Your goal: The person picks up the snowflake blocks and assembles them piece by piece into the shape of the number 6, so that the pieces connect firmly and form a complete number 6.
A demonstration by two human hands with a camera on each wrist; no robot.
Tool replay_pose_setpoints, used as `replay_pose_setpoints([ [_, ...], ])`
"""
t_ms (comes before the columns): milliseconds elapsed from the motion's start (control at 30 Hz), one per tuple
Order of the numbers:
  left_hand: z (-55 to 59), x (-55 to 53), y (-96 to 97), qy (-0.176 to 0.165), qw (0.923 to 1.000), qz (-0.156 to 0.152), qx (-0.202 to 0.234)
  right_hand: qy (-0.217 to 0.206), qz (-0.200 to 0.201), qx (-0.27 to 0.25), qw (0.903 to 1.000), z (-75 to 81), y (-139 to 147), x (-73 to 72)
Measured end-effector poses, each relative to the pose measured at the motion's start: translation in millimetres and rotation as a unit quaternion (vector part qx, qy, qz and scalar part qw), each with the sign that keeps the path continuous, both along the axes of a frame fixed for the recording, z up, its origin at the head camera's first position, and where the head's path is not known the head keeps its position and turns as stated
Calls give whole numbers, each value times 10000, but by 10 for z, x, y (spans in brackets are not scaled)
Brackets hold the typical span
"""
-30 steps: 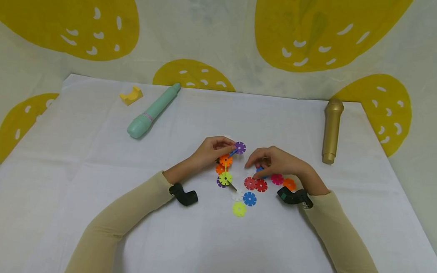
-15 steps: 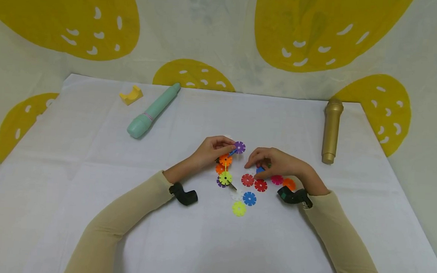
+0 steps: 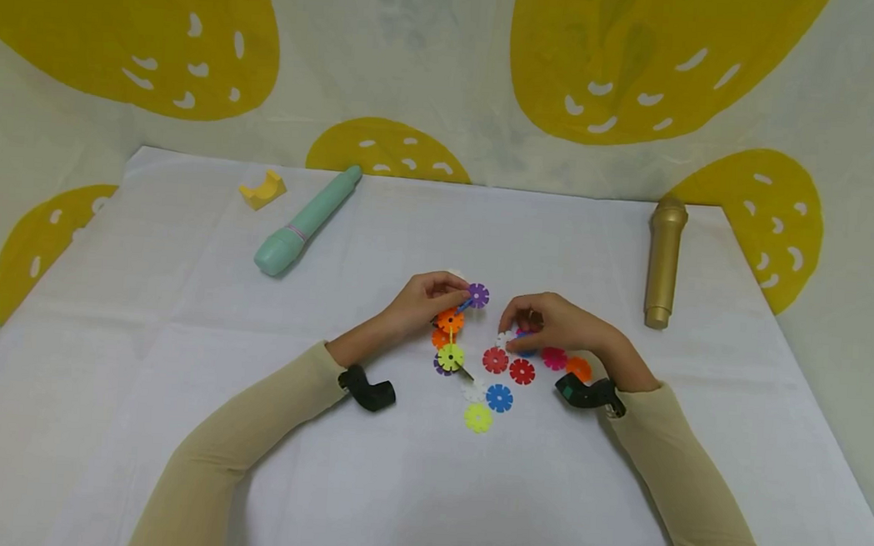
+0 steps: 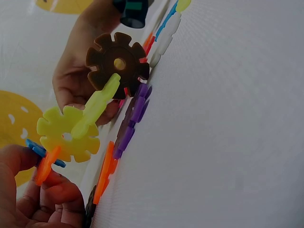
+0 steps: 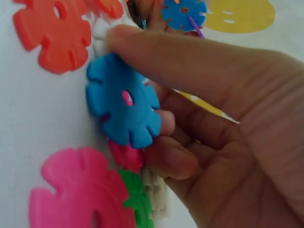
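My left hand [image 3: 428, 299] pinches a chain of slotted plastic discs by its upper end. From there run a purple disc [image 3: 478, 296], a blue disc [image 4: 35, 149], an orange disc [image 3: 450, 320], yellow discs [image 4: 52, 129] and a brown disc [image 4: 102, 71]. Over the loose pile on the table, my right hand [image 3: 557, 322] has thumb and fingertips on a white disc [image 3: 504, 340], partly hidden by the thumb in the right wrist view. Against its fingers leans a loose blue disc [image 5: 111, 80]. Red discs [image 3: 495, 360] lie just below the fingertips.
Pink [image 3: 554, 359], orange [image 3: 579, 368] and blue discs [image 3: 499, 398] lie around the right hand, a yellow disc [image 3: 478, 418] nearer the front. Farther back are a mint-green microphone [image 3: 306, 223], a yellow curved block [image 3: 263, 190] and a gold microphone [image 3: 663, 262].
The right fingertips have shifted slightly right and come together on the white disc. A red disc beneath them has slid a little left and back. My left hand stays in place with the chain.
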State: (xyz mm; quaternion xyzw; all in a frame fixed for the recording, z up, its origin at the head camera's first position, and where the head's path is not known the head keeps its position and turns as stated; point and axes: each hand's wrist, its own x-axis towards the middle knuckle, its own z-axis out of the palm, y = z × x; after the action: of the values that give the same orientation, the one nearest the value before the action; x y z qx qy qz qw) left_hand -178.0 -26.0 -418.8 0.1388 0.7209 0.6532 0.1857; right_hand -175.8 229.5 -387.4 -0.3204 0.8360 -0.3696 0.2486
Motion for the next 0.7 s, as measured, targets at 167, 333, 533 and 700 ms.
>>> replay_pose_setpoints([
  [167,6,5,3,-2,10000,75,41,289,-348,-378,9983,-26,-12,-6],
  [333,-7,-1,2,30,9999,95,100,592,-825,-788,9917,-30,-25,-4],
  [533,-11,-3,4,82,9999,101,61,701,-1349,-1271,9802,-7,-61,15],
  [700,-15,-4,5,71,9999,111,62,510,-1701,-1564,9716,4,-91,34],
])
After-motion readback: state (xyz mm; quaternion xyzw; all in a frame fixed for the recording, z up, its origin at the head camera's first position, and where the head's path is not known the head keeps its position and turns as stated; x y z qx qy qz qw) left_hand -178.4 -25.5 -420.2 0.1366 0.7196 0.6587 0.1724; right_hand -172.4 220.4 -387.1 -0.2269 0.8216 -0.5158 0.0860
